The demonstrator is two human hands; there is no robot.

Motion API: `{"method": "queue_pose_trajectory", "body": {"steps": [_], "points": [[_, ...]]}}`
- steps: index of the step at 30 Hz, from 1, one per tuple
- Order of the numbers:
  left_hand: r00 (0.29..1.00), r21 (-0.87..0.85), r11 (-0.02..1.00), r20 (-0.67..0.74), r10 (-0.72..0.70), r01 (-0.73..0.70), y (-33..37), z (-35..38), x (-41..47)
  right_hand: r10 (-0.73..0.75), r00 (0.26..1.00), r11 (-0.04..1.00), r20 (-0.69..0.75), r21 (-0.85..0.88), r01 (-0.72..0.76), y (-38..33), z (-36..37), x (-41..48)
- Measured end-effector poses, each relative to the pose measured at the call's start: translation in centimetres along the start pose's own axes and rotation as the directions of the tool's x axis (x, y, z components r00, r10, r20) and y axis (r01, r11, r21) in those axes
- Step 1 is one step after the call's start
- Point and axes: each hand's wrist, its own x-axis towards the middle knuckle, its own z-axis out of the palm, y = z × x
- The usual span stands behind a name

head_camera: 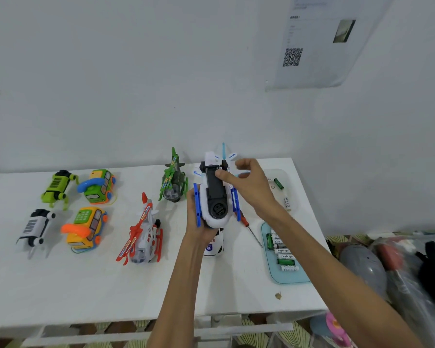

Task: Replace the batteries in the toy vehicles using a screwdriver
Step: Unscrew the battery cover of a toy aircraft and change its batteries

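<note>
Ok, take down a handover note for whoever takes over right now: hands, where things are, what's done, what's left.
Left hand holds the blue-and-white helicopter belly up above the table.
Right hand: thumb on its black belly cover; whether the fingers hold anything is unclear.
Screwdriver lies on the table beside the blue tray of batteries; one green battery sits in the clear tray behind.
Done: cannot tell; the cover looks closed.
Left: unscrew it, swap batteries, close; probably the other toys too.

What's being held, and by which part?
The left hand grips the blue-and-white helicopter by its near end; the right hand touches its black underside.
</note>
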Motion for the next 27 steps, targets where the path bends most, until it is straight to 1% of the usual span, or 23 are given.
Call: {"method": "queue_pose_trajectory", "body": {"steps": [1, 2, 3, 4, 6, 8, 11, 14, 16, 18, 19, 21, 22, 24, 25, 26, 27], "points": [[1.000, -0.009, 1.000, 0.010, -0.008, 0.008, -0.1, 0.3, -0.2, 0.112, 0.988, 0.991, 0.106, 0.064, -0.119, -0.1, -0.2, 0.1], [1.000, -0.011, 1.000, 0.000, -0.005, 0.005, -0.1, 0.4, -0.3, 0.173, 0.963, 0.975, 0.207, 0.104, -0.198, -0.1, -0.2, 0.2], [1.000, -0.005, 1.000, -0.014, 0.013, -0.013, -0.1, 0.5, -0.3, 0.168, 0.950, 0.969, 0.263, 0.134, -0.208, 0.0, -0.2, 0.1], [1.000, 0.014, 1.000, 0.005, 0.027, -0.027, -0.2, 0.5, -0.2, 0.131, 0.955, 0.972, 0.267, 0.157, -0.177, 0.1, -0.2, 0.0], [0.995, 0.074, 0.997, 0.099, 0.010, -0.018, -0.3, 0.3, -0.1, 0.082, 0.973, 0.977, 0.215, 0.176, -0.121, -0.1, 0.0, -0.6], [0.988, 0.060, 0.998, 0.150, -0.026, 0.017, -0.4, 0.1, -0.4, 0.117, 0.976, 0.967, 0.181, 0.203, -0.154, -0.1, 0.1, -0.7], [0.982, 0.103, 0.994, 0.178, -0.062, 0.044, -0.5, 0.0, -0.9, 0.182, 0.970, 0.947, 0.163, 0.237, -0.217, 0.0, 0.3, -0.5], [0.979, 0.124, 0.991, 0.192, -0.066, 0.042, 0.0, -0.1, -1.3, 0.156, 0.964, 0.955, 0.216, 0.217, -0.203, 0.0, -0.1, -0.4], [0.975, 0.070, 0.996, 0.212, -0.063, 0.050, 0.5, -0.5, -1.3, 0.112, 0.954, 0.982, 0.280, 0.118, -0.150, -0.2, -0.5, -0.2], [0.969, 0.056, 0.997, 0.239, -0.066, 0.054, 1.0, -0.5, -1.4, 0.098, 0.938, 0.991, 0.333, 0.053, -0.122, -0.1, -1.0, 0.0], [0.964, 0.043, 0.997, 0.259, -0.068, 0.058, 1.3, -0.6, -1.4, 0.096, 0.926, 0.990, 0.364, 0.059, -0.126, 0.3, -1.2, 0.2], [0.947, 0.078, 0.995, 0.312, -0.080, 0.059, 1.9, -0.8, -1.5, 0.093, 0.898, 0.972, 0.431, 0.156, -0.175, 0.7, -1.6, 0.5], [0.946, 0.125, 0.991, 0.314, -0.082, 0.045, 2.0, -0.9, -1.6, 0.095, 0.896, 0.951, 0.435, 0.227, -0.211, 0.8, -1.8, 0.6], [0.946, 0.206, 0.979, 0.317, -0.068, 0.001, 1.8, -1.2, -1.6, 0.137, 0.920, 0.903, 0.366, 0.336, -0.268, 1.9, -2.1, 1.2], [0.947, 0.214, 0.977, 0.319, -0.048, -0.023, 1.7, -1.3, -1.6, 0.164, 0.938, 0.906, 0.305, 0.329, -0.265, 2.7, -2.1, 1.6], [0.952, 0.206, 0.977, 0.306, -0.020, -0.046, 1.7, -1.2, -1.7, 0.176, 0.960, 0.951, 0.216, 0.215, -0.222, 3.8, -1.9, 2.0], [0.957, 0.195, 0.978, 0.292, 0.009, -0.068, 1.7, -1.3, -1.7, 0.158, 0.979, 0.987, 0.130, -0.045, -0.153, 5.1, -1.5, 2.5]]}}
